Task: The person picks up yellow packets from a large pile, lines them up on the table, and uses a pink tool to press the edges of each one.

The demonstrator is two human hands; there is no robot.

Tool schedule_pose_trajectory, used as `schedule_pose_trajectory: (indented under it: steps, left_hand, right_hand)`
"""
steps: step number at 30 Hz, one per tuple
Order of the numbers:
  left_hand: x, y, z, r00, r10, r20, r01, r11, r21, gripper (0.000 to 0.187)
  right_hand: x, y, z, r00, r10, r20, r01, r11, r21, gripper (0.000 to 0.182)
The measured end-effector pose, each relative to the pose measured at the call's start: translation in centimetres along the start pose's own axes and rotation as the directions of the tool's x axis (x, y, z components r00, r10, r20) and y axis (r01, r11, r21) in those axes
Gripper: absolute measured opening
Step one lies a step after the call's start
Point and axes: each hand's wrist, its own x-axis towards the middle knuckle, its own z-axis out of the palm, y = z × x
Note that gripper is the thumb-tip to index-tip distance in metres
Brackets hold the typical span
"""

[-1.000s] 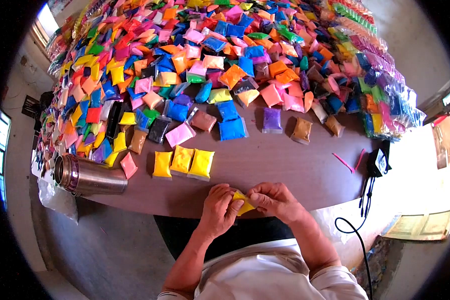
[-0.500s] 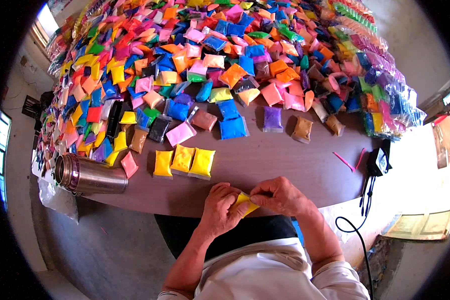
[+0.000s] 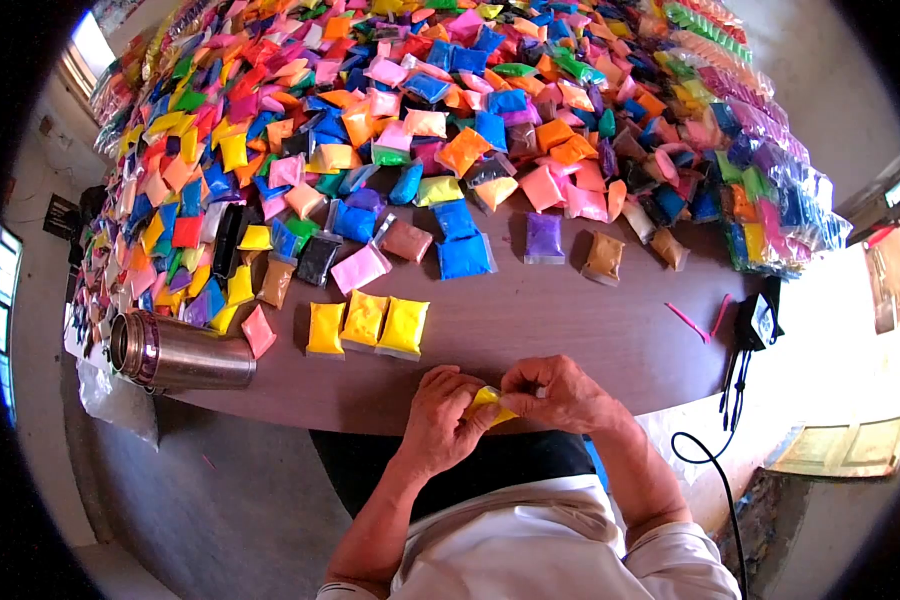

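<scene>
Between my two hands, at the table's front edge, is a small yellow packet [image 3: 486, 398] in clear plastic. My left hand [image 3: 442, 418] is closed round its left side, the thumb along the near face. With thumb and fingers my right hand [image 3: 555, 393] pinches the packet's right end. Part of the packet is hidden by the fingers. Just beyond my left hand, three yellow packets [image 3: 366, 320] lie side by side in a row on the table.
A large heap of coloured packets [image 3: 410, 130] covers the far side of the brown table [image 3: 560, 320]. A steel flask [image 3: 195, 352] lies at the left edge. To the right are a pink strip [image 3: 688, 322] and a black device [image 3: 758, 322] with a cable.
My right hand has shifted very slightly at the packet's end, and less of the yellow shows between my hands. The row of three yellow packets stays put.
</scene>
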Motion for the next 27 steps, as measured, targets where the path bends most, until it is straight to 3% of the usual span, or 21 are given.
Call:
schedule_pose_trajectory:
  steps: [3, 5, 11, 27]
  left_hand:
    - [0.0, -0.1, 0.1, 1.0, 0.008, 0.02, -0.008, 1.0, 0.007, 0.031]
    - [0.0, -0.2, 0.1, 1.0, 0.017, 0.023, -0.018, 1.0, 0.016, 0.03]
    - [-0.2, -0.3, 0.2, 0.999, 0.012, 0.038, -0.013, 1.0, 0.02, 0.03]
    - [-0.2, -0.3, -0.2, 0.999, 0.022, 0.037, -0.021, 1.0, -0.014, 0.03]
  right_hand:
    - [0.0, 0.4, 0.1, 0.999, -0.015, 0.03, 0.012, 0.993, 0.114, 0.017]
    - [0.0, 0.4, 0.0, 0.987, 0.076, 0.14, -0.121, 0.932, 0.343, 0.016]
    - [0.4, 1.4, 0.0, 0.973, 0.06, 0.225, -0.174, 0.827, 0.534, 0.013]
    - [1.3, 0.5, -0.7, 0.946, 0.07, 0.318, -0.21, 0.876, 0.433, 0.022]
